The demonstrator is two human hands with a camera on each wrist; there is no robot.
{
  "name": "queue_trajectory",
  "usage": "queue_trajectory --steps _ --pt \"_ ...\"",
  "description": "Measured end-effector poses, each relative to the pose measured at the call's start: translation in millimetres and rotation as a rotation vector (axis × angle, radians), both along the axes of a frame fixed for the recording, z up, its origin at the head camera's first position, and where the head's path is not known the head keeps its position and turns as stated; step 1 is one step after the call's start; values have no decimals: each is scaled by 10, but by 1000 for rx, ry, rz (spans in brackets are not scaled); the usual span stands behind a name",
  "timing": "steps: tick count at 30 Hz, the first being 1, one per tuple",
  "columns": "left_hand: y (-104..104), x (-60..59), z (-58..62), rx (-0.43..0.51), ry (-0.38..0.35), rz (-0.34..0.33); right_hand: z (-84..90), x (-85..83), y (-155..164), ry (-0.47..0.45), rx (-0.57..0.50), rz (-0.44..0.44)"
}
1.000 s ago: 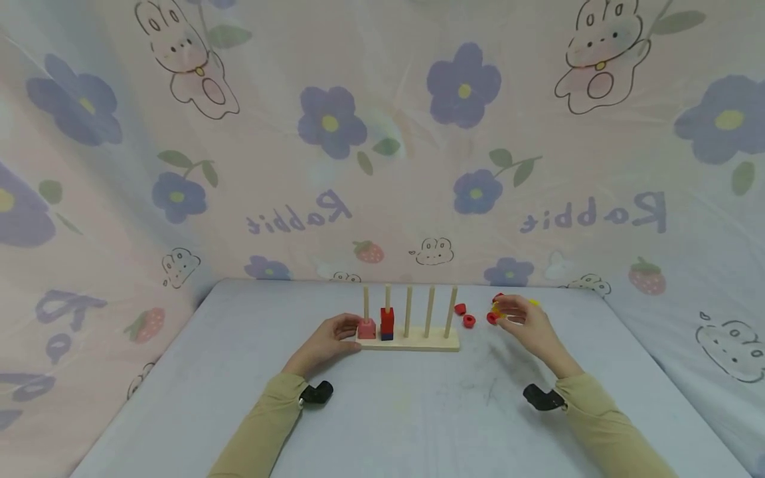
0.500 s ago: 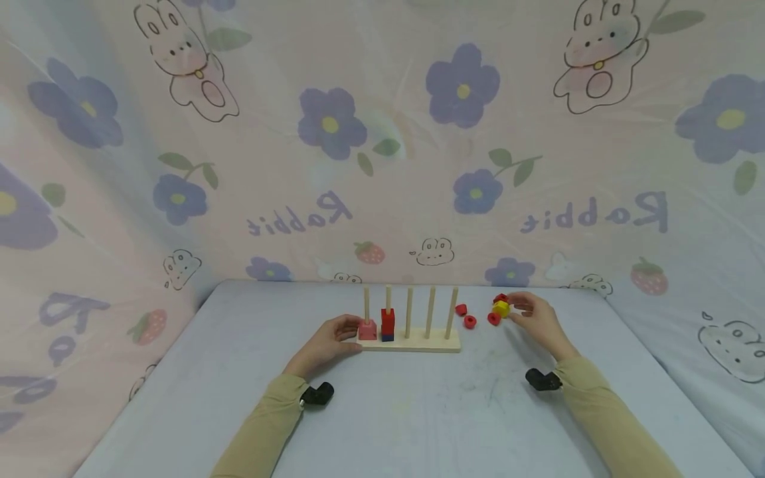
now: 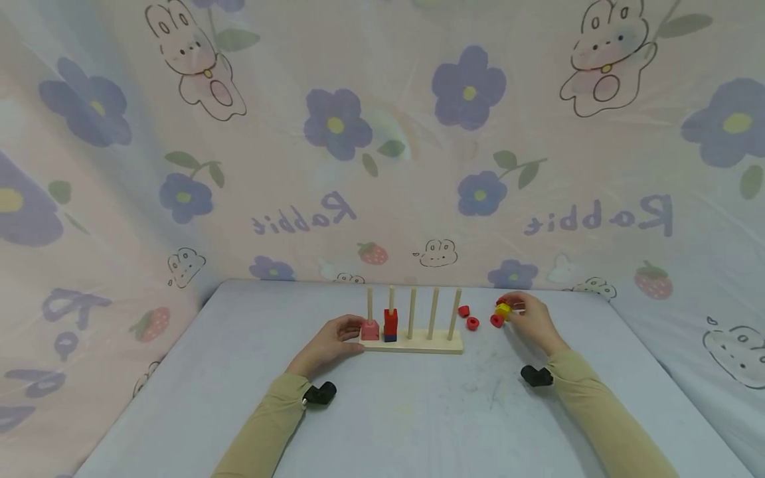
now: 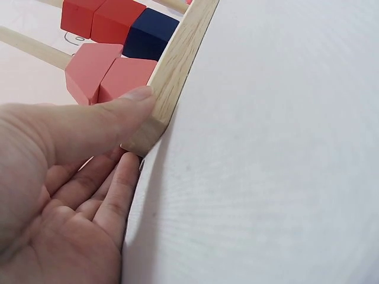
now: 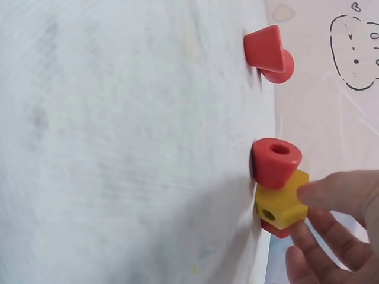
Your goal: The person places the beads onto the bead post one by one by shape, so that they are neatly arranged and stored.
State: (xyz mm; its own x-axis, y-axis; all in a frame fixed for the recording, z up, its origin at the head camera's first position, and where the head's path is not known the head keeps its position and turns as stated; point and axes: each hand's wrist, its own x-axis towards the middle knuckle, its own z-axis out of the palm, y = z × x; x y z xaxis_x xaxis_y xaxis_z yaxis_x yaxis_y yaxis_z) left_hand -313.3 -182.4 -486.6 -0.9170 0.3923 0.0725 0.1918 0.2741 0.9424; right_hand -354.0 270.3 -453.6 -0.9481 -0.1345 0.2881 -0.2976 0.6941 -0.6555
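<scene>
On the counter: a wooden peg rack (image 3: 412, 342) is standing mid-surface, with loose beads lying to its right.
Head view: it is showing both hands, the whole rack and the patterned sheet (image 3: 382, 146) hanging behind; the finger contacts are looking too small to read there.
Left wrist view: it is showing up close what the head view is not, the thumb (image 4: 103, 121) pressing along the rack's near end and the fingers (image 4: 109, 195) curling under its corner.
Right wrist view: it is showing the yellow bead (image 5: 281, 204) with its hole, sitting against a red bead (image 5: 275, 163) and on top of another red piece (image 5: 277, 229) that is peeking out beneath it.
Pegs: five are standing upright on the rack.
Blocks on pegs: a pink block (image 3: 370, 330) is sitting on the first peg; a red block (image 3: 391, 322) is sitting over a dark blue block (image 3: 390, 337) on the second.
Loose pieces: four red ones are showing across the views, plus one yellow.
Left hand (image 3: 330, 342): it is gripping the rack's left end, thumb on top, just beside the pink block.
Right hand (image 3: 532, 318): it is pinching the yellow bead between thumb and fingertips (image 5: 311, 236), low over the counter (image 3: 418, 411) among the red beads.
</scene>
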Motion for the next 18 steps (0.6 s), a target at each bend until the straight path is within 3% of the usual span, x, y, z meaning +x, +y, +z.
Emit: queue_trajectory --steps 5,13,18 --pt "2 2 5 7 7 -4 -24 -12 -11 2 27 19" --pt "-2 17 5 -2 22 -16 -52 28 54 -83 51 18" --pt "-12 20 9 -17 39 -28 10 62 122 -43 53 33"
